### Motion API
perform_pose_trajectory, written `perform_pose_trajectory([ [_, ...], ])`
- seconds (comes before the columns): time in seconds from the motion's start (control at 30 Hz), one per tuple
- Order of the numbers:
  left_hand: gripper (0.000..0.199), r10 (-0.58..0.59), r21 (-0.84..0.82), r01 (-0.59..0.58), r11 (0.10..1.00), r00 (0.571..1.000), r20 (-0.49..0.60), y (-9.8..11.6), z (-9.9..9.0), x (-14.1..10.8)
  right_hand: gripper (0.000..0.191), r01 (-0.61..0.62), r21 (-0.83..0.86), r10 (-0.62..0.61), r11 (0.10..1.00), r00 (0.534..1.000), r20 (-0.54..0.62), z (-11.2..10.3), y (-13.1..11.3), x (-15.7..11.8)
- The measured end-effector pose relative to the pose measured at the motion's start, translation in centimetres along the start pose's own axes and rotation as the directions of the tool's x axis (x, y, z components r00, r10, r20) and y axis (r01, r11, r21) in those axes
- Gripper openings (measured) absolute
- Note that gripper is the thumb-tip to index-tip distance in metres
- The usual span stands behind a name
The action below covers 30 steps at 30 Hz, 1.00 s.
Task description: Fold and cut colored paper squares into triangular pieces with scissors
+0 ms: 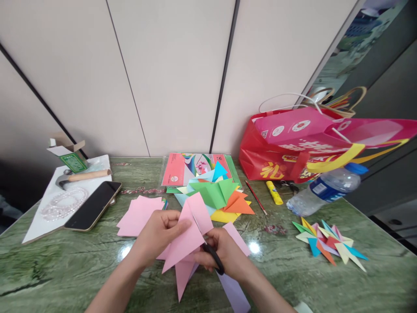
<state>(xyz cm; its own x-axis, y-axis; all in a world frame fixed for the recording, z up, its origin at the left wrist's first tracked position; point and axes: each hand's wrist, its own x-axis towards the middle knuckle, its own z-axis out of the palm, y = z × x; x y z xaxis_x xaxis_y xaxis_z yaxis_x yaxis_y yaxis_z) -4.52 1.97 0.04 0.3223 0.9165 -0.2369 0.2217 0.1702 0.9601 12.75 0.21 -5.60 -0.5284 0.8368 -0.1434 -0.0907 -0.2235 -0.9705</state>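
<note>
The left hand (pixel 164 234) pinches 1 pink sheet (pixel 187 237); the right hand (pixel 221 252) grips scissors (pixel 213 257) across it.

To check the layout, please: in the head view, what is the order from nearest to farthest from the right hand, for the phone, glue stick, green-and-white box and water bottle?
From the right hand:
1. Glue stick, ahead to its right
2. Water bottle, farther right
3. Phone, left, past the left hand
4. Green-and-white box, far left, beyond the hammer
</note>
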Motion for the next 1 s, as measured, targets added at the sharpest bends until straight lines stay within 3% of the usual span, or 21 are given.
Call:
perform_pose_trajectory([
  [0.1, 0.032, 0.019, 0.007, -0.019, 1.000, 1.000, -0.003, 0.12, -0.06, 0.02, 0.038, 0.007, 0.009, -0.007, 1.000, 1.000, -0.002, -0.03, 0.00, 0.02],
  [0.33, 0.041, 0.052, -0.022, -0.056, 0.998, 0.990, -0.133, 0.06, -0.12, 0.22, 0.043, -0.030, 0.025, 0.031, 0.999, 0.999, -0.012, -0.08, 0.38, 0.09],
  [0.63, 0.039, 0.091, 0.145, -0.075, 0.987, 0.991, -0.102, -0.06, 0.01, 0.34, 0.036, 0.019, 0.118, -0.023, 0.993, 0.999, 0.034, 0.22, -0.09, 0.14],
  [0.83, 0.038, 0.077, 0.110, -0.069, 0.992, 0.994, -0.074, -0.05, 0.27, 0.30, 0.038, 0.058, 0.181, -0.068, 0.982, 0.996, 0.053, 0.39, -0.52, 0.03],
  [1.0, 0.034, 0.065, 0.031, -0.062, 0.998, 0.991, -0.119, -0.10, 0.10, 0.31, 0.037, 0.073, 0.193, -0.084, 0.978, 0.995, 0.049, 0.27, -0.46, -0.06],
])
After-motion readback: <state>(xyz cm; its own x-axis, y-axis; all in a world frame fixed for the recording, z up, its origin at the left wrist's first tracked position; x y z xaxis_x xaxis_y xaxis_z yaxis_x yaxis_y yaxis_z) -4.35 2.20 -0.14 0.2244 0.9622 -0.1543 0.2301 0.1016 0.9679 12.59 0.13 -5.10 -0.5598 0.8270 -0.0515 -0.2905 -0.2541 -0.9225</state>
